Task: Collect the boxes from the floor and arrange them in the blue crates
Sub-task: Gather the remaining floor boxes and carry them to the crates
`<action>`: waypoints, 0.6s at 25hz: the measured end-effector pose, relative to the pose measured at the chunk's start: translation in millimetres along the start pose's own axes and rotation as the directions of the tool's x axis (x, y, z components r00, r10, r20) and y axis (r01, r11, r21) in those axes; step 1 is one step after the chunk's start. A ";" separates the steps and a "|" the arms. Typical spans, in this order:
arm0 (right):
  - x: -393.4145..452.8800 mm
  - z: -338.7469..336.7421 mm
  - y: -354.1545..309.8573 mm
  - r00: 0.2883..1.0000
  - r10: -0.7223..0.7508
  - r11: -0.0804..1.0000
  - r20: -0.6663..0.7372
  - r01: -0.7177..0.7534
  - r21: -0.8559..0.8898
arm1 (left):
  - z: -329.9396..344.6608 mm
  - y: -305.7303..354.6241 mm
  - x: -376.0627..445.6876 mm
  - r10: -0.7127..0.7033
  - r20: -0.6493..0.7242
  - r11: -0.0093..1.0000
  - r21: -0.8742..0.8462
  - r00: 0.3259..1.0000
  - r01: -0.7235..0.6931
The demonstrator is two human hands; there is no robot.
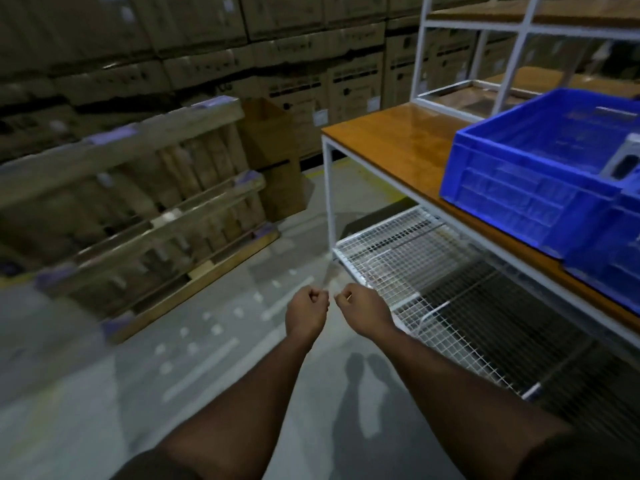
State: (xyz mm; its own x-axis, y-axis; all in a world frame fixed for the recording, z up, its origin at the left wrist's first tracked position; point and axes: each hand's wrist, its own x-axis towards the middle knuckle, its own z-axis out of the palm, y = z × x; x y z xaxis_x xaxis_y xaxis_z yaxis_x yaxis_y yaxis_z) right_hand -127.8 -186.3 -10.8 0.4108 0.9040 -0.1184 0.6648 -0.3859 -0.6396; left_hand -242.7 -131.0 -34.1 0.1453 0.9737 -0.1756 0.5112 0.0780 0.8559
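Observation:
Both my arms stretch forward over the grey floor. My left hand and my right hand are curled into fists side by side, almost touching, and I see nothing held in either. A large blue crate stands on the wooden table top to the right, well above and beyond my hands. A grey box lies inside it at the right edge of the view. A second blue crate sits beside it, nearer to me.
A white wire shelf runs under the table, just right of my hands. A wooden pallet leans at the left. Brown cartons stand behind it, and stacked cartons fill the back wall. A white rack rises above the table.

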 end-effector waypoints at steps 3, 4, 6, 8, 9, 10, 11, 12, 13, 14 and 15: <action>-33.2 46.5 -32.8 0.995 -0.026 0.999 0.097 0.030 -0.040 | -47.9 -52.8 -20.2 -0.057 -0.040 0.998 0.009 0.998 0.058; -45.7 60.9 -43.2 0.991 -0.038 0.998 0.127 0.044 -0.048 | -62.2 -68.5 -29.9 -0.078 -0.054 0.997 0.008 0.995 0.078; -70.0 89.1 -64.5 0.983 -0.065 0.996 0.174 0.076 -0.055 | -89.9 -96.3 -49.3 -0.109 -0.078 0.994 -0.010 0.991 0.109; -90.1 115.3 -83.7 0.974 -0.095 0.992 0.207 0.109 -0.056 | -114.8 -120.3 -64.8 -0.133 -0.097 0.991 -0.042 0.986 0.130; -98.9 128.4 -93.1 0.967 -0.113 0.990 0.226 0.130 -0.060 | -127.8 -132.3 -71.9 -0.148 -0.114 0.988 -0.055 0.982 0.143; -105.9 140.3 -102.0 0.960 -0.133 0.986 0.245 0.153 -0.066 | -140.3 -143.1 -78.9 -0.170 -0.137 0.984 -0.069 0.976 0.162; -113.3 153.5 -113.0 0.950 -0.159 0.980 0.270 0.185 -0.074 | -154.6 -156.7 -86.7 -0.196 -0.168 0.979 -0.085 0.966 0.184; -119.6 164.9 -123.0 0.938 -0.184 0.973 0.293 0.216 -0.082 | -168.0 -167.5 -95.7 -0.220 -0.195 0.974 -0.097 0.956 0.205; -125.7 175.7 -133.0 0.924 -0.211 0.964 0.318 0.251 -0.088 | -180.4 -178.7 -104.2 -0.246 -0.225 0.968 -0.109 0.943 0.227; -131.7 186.2 -144.3 0.907 -0.240 0.953 0.345 0.287 -0.094 | -193.1 -189.3 -113.1 -0.274 -0.258 0.960 -0.126 0.927 0.249; -136.9 195.7 -154.8 0.888 -0.269 0.941 0.372 0.325 -0.095 | -204.1 -198.8 -121.3 -0.304 -0.294 0.951 -0.149 0.906 0.271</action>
State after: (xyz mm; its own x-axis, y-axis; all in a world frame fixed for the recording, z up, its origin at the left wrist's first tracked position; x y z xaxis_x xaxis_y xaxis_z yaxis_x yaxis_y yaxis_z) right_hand -409.1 -214.4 -44.2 -0.0462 0.9753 -0.2159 0.8182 -0.0870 -0.5683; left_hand -534.8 -221.0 -83.6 -0.2724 0.9217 -0.2762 0.3997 0.3695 0.8389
